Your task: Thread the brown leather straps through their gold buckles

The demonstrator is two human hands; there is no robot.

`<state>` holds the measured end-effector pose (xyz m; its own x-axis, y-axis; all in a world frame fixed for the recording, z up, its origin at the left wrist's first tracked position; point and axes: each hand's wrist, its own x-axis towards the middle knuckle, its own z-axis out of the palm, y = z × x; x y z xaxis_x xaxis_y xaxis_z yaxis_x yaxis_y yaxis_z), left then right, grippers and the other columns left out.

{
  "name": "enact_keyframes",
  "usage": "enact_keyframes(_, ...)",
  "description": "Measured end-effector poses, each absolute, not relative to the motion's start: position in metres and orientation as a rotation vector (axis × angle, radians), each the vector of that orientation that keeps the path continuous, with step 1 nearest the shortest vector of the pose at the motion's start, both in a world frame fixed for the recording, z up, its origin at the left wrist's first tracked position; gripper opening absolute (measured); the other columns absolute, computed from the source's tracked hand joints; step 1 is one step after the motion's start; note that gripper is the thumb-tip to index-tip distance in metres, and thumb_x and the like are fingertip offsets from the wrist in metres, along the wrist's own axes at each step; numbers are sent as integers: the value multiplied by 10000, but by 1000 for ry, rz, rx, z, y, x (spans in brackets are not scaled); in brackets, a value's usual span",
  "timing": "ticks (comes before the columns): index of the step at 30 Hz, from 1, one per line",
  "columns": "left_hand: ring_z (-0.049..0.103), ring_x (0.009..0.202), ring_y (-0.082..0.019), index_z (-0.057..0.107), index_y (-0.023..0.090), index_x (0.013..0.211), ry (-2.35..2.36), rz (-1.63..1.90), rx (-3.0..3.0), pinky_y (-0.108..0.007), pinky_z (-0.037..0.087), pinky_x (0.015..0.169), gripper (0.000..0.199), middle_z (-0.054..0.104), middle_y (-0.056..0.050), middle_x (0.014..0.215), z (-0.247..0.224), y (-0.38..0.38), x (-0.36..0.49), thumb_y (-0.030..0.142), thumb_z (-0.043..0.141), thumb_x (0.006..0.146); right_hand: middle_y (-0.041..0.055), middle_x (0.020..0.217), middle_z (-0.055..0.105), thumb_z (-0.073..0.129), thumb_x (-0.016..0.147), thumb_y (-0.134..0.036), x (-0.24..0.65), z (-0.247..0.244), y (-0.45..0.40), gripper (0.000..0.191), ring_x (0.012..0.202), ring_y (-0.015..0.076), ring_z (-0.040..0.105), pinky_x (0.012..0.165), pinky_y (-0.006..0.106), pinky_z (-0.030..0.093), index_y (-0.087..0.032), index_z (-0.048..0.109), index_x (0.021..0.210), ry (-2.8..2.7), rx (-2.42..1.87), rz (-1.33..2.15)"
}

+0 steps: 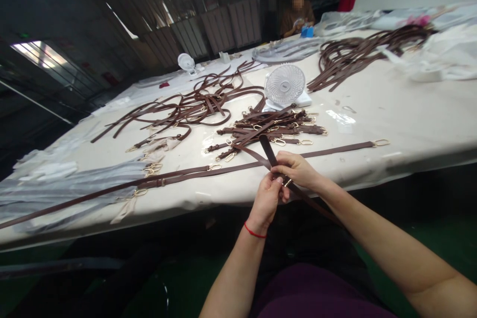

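Note:
My left hand [266,202], with a red string around its wrist, and my right hand [297,170] meet just off the table's front edge. Both pinch a dark brown leather strap [269,151] whose end stands up above my fingers. A small gold metal fitting [287,182] shows between my hands, partly hidden by them. The strap's lower length hangs down to the right past my right forearm. A long brown strap with gold clasps [294,160] lies on the table just beyond my hands.
A white-covered table [387,109] holds a pile of short straps with gold clasps [264,129], tangled strap bundles, a small white fan [285,84], and plastic sheeting. A seated person [298,15] works at the far end.

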<state>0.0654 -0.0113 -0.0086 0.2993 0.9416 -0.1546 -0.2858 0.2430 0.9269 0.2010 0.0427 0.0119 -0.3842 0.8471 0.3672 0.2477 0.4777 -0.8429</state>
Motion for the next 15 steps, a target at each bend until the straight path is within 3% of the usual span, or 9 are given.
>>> enact_keyframes(15,359,421,-64,494,147,969,991,1062,1016,-180,264,440,217,426,71,485,-13,-9,69,349,503,890,5,749,474,552,913,-222,198,-3,40,169,705,159,484,654,279,381,-197,594,752,-1870,-890,719)
